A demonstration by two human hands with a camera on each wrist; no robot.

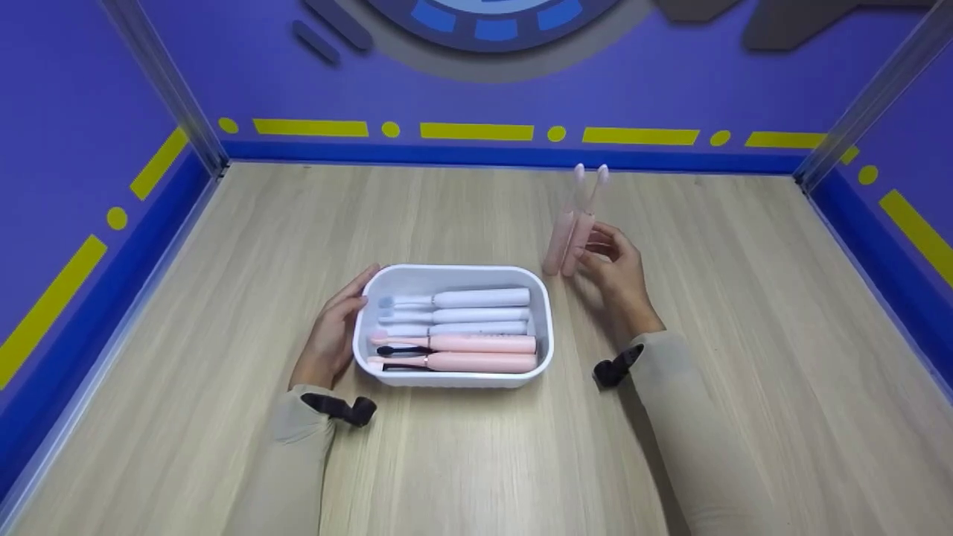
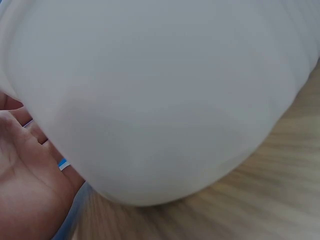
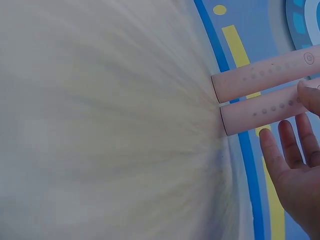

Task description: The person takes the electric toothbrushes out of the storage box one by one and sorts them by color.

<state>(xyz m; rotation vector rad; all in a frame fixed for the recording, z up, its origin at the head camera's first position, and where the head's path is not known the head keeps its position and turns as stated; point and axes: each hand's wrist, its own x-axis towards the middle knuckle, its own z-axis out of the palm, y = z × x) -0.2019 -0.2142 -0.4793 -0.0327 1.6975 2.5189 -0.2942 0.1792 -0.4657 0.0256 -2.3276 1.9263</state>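
Observation:
Two pink electric toothbrushes stand upright side by side, just right of the white bin (image 1: 456, 380) in the head view. My right hand (image 1: 616, 277) pinches the right-hand pink toothbrush (image 1: 578, 242) by its handle, between thumb and fingers. Close to it on the left is the other pink toothbrush (image 1: 559, 242), untouched by the hand. In the right wrist view the thumb (image 3: 311, 97) lies over the handle's button side. My left hand (image 1: 331, 335) rests against the bin's left end, its fingers near the back corner; the left wrist view shows the palm (image 2: 30, 180) beside the wall.
Inside the bin lie several white toothbrushes (image 1: 480, 298) and pink toothbrushes (image 1: 484, 362), with black brush heads (image 1: 402, 351) showing between them. The wooden table (image 1: 476, 461) is bounded by blue-purple walls (image 1: 476, 104) at the back and both sides.

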